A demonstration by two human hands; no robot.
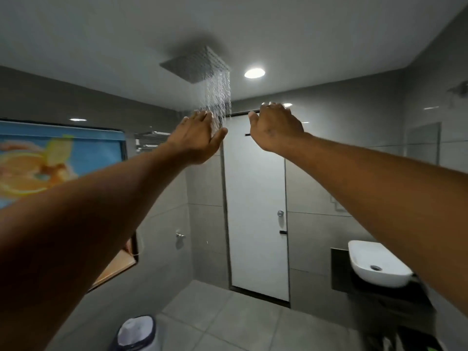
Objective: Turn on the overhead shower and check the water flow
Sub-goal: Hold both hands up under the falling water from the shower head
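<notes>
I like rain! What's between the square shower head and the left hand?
Falling water streams, seen from the head camera, between the square metal shower head and left hand.

Square ceiling shower head point(195, 64), water point(220, 97) streaming

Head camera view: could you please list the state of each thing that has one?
Shower head: on, water falling.
Ceiling light: on.
Door: closed.
Left hand: open, raised at the spray.
Right hand: open, raised beside the spray.
Bin: lid closed.
</notes>
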